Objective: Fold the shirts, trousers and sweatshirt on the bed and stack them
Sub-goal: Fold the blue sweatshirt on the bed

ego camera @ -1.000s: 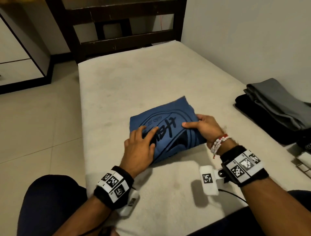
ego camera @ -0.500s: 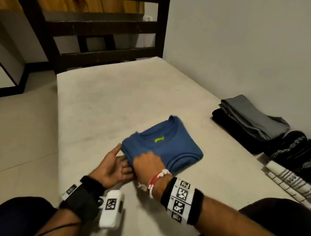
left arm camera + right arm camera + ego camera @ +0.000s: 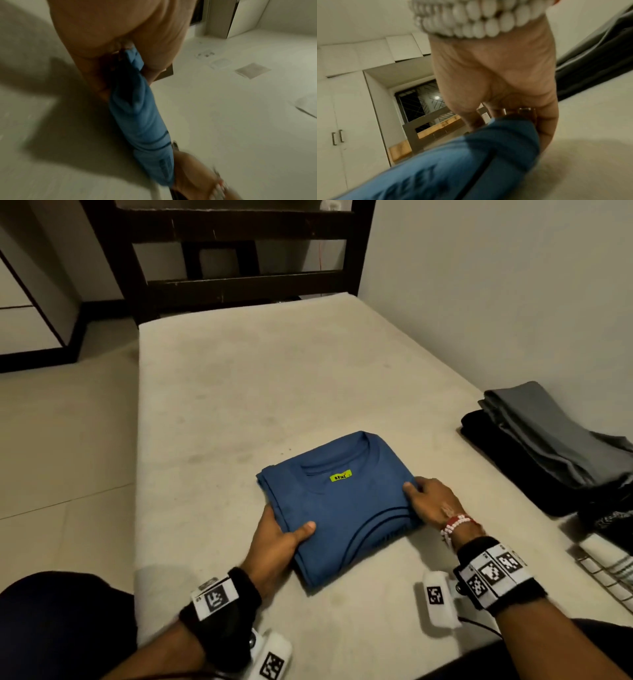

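While gripped, blue shirt (image 3: 337, 508), left hand (image 3: 277, 537), right hand (image 3: 433, 503)

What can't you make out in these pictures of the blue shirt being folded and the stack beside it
- Left hand fingers: under the blue shirt in the head view; only the thumb shows.
- Right hand fingertips: tucked under the shirt's edge.
- Yellow label text: too small to read.
- Folded stack: cut off by the right edge in the head view, so its count is unclear.
- Left wrist view: motion blur smears the shirt's print.
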